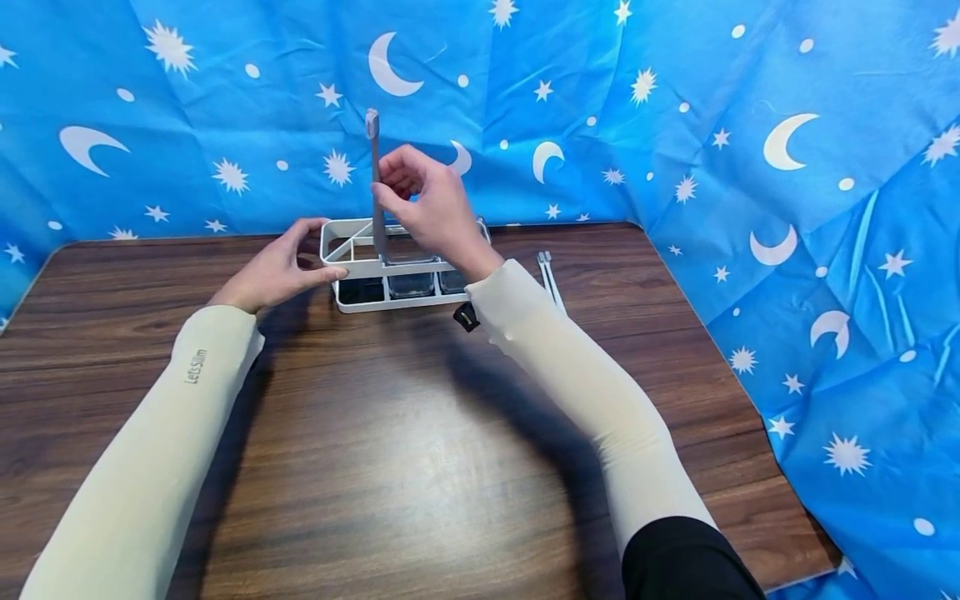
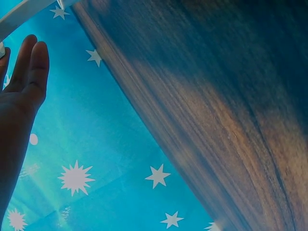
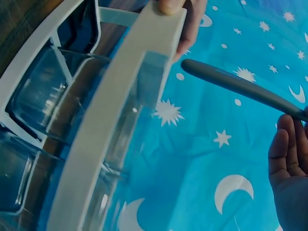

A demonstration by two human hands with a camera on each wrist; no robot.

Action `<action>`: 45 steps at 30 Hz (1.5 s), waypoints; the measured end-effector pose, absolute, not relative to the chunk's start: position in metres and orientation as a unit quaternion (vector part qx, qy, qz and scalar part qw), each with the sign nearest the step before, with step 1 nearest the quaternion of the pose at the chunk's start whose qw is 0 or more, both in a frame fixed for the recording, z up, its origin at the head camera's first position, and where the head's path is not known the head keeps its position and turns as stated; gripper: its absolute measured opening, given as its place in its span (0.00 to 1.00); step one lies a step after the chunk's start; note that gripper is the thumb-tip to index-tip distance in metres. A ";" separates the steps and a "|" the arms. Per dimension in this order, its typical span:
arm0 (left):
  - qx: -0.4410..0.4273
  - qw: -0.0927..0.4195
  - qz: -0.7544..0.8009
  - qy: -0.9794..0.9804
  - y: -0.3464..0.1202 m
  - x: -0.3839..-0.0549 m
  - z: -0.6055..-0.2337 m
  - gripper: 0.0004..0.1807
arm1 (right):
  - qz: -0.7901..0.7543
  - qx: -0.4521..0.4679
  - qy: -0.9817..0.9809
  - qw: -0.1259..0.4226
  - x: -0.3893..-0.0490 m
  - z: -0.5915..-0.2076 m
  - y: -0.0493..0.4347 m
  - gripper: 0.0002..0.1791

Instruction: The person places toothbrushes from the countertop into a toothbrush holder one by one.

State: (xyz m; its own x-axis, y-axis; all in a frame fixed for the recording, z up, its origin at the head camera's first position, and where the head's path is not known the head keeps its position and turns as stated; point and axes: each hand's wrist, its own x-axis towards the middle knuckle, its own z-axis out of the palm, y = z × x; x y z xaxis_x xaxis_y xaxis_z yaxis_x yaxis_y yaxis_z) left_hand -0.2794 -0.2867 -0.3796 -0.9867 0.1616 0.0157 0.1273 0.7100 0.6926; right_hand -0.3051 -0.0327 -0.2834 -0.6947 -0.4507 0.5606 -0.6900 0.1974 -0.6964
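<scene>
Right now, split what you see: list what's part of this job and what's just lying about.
In the job:
gray toothbrush, pinched by the right hand
white rack, held by the left hand
clear containers in the rack, probably

Apparently just lying about:
two pale toothbrushes on the table, untouched
patterned cloth, only a backdrop

The toothbrush [image 3: 240, 85] looks matt plastic, the tabletop [image 1: 405, 433] glossy wood.

Grey toothbrush [image 3: 236, 83]; white rack [image 1: 365, 268] by the far edge; brown, wood-grained surface [image 1: 375, 433]; blue cloth [image 1: 525, 58] patterned with white moons, stars and dots; cream sleeves [image 1: 566, 358].
</scene>
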 end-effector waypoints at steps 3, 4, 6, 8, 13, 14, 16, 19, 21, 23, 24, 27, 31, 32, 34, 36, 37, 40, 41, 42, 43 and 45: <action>0.077 0.022 0.373 0.924 -0.286 -0.279 -0.379 0.53 | 0.504 0.390 -0.760 0.131 -0.306 -0.289 -0.037 0.07; 0.078 0.022 0.374 0.924 -0.286 -0.279 -0.379 0.52 | 0.502 0.393 -0.759 0.132 -0.306 -0.291 -0.039 0.07; 0.080 0.019 0.374 0.924 -0.286 -0.279 -0.379 0.52 | 0.500 0.403 -0.755 0.132 -0.306 -0.295 -0.042 0.07; 0.084 0.016 0.372 0.924 -0.287 -0.279 -0.379 0.51 | 0.492 0.411 -0.757 0.127 -0.306 -0.300 -0.047 0.06; 0.092 0.012 0.378 0.921 -0.288 -0.280 -0.380 0.50 | 0.454 0.416 -0.781 0.100 -0.305 -0.313 -0.056 0.05; 0.093 0.012 0.380 0.920 -0.288 -0.280 -0.380 0.50 | 0.447 0.411 -0.789 0.093 -0.305 -0.315 -0.057 0.06; 0.094 0.013 0.382 0.919 -0.288 -0.279 -0.380 0.50 | 0.431 0.400 -0.805 0.081 -0.305 -0.319 -0.059 0.06; 0.092 0.015 0.386 0.918 -0.287 -0.279 -0.379 0.49 | 0.406 0.389 -0.824 0.069 -0.306 -0.324 -0.060 0.07; 0.092 0.016 0.389 0.917 -0.287 -0.278 -0.378 0.49 | 0.390 0.384 -0.835 0.062 -0.307 -0.327 -0.062 0.08; 0.092 0.016 0.390 0.916 -0.286 -0.279 -0.379 0.49 | 0.374 0.377 -0.846 0.055 -0.307 -0.330 -0.062 0.08; 0.092 0.015 0.390 0.916 -0.286 -0.279 -0.379 0.49 | 0.366 0.374 -0.851 0.052 -0.308 -0.331 -0.063 0.07; 0.093 0.012 0.387 0.917 -0.287 -0.280 -0.380 0.48 | 0.345 0.364 -0.864 0.039 -0.307 -0.334 -0.063 0.07; 0.089 0.010 0.385 0.919 -0.287 -0.280 -0.381 0.48 | 0.327 0.362 -0.872 0.032 -0.307 -0.339 -0.063 0.07; 0.089 0.010 0.384 0.919 -0.286 -0.280 -0.381 0.49 | 0.324 0.361 -0.874 0.031 -0.308 -0.340 -0.063 0.06; 0.091 0.009 0.383 0.919 -0.286 -0.280 -0.381 0.49 | 0.320 0.362 -0.875 0.030 -0.308 -0.341 -0.063 0.06; 0.093 0.008 0.382 0.920 -0.286 -0.280 -0.381 0.49 | 0.318 0.362 -0.876 0.029 -0.309 -0.342 -0.063 0.06; 0.093 0.008 0.382 0.919 -0.286 -0.280 -0.381 0.49 | 0.317 0.363 -0.876 0.028 -0.309 -0.342 -0.063 0.06; 0.094 0.008 0.385 0.918 -0.286 -0.280 -0.380 0.48 | 0.318 0.363 -0.876 0.021 -0.309 -0.342 -0.063 0.06; 0.095 0.009 0.387 0.917 -0.286 -0.280 -0.381 0.48 | 0.318 0.363 -0.876 0.019 -0.309 -0.342 -0.062 0.06; 0.095 0.009 0.388 0.917 -0.286 -0.280 -0.381 0.48 | 0.317 0.362 -0.876 0.018 -0.309 -0.342 -0.062 0.07; 0.095 0.009 0.390 0.916 -0.286 -0.280 -0.381 0.48 | 0.317 0.362 -0.877 0.016 -0.309 -0.342 -0.062 0.07; 0.096 0.009 0.390 0.916 -0.286 -0.280 -0.381 0.48 | 0.317 0.362 -0.877 0.015 -0.308 -0.343 -0.062 0.07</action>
